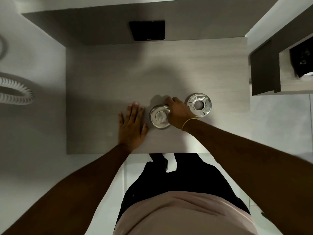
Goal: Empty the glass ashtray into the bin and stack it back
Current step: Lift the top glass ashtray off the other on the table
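Two round glass ashtrays stand on a grey table (105,78). The left ashtray (158,118) holds pale crumpled scraps in its middle. My right hand (177,112) grips its far right rim, fingers curled over the edge. The right ashtray (199,104) looks empty and stands apart, just beyond my right wrist. My left hand (131,123) lies flat on the table, fingers spread, a little left of the filled ashtray and not touching it.
A black flat device (147,30) lies at the table's far edge. A cabinet (264,73) with a dark bin-like opening (302,60) stands to the right. A white ribbed hose (15,92) lies on the floor at left. My legs stand at the table's near edge.
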`<state>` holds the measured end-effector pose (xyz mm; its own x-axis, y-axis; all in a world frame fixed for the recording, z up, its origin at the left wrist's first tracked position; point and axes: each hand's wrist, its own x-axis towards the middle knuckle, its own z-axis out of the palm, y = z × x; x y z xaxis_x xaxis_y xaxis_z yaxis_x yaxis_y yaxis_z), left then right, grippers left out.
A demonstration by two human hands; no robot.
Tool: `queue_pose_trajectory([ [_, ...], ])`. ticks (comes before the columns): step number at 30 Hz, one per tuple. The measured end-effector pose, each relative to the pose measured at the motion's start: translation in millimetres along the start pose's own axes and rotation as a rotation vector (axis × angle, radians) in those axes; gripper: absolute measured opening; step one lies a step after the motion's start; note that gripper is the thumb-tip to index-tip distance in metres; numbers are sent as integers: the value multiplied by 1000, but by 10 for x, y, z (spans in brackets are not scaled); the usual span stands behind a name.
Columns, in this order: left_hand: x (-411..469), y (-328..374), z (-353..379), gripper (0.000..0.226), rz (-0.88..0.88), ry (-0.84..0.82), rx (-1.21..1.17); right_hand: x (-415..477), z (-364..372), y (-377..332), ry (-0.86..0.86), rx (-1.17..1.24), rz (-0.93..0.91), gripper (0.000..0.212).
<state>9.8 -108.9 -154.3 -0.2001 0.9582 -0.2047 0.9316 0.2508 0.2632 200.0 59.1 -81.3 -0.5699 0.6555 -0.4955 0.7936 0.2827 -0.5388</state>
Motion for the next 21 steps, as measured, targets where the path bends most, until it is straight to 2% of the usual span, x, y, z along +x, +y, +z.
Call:
queue_pose_trajectory([
  [5, 186, 129, -184, 68, 45, 13, -58, -120, -132, 249, 67, 308, 103, 55],
  [8, 483, 467, -369, 66, 137, 4, -42, -349, -284, 550, 202, 536, 225, 59],
  [12, 874, 1133, -467, 65, 368, 13, -15, -826, -505, 1095, 392, 691, 399, 55],
  [17, 1129, 2163, -332, 69, 603, -109, 40, -1613, -537, 1812, 596, 865, 576, 55],
  [21, 1046, 3051, 25, 71, 830, -228, 32, -2340, -260, 2402, 708, 1071, 745, 57],
])
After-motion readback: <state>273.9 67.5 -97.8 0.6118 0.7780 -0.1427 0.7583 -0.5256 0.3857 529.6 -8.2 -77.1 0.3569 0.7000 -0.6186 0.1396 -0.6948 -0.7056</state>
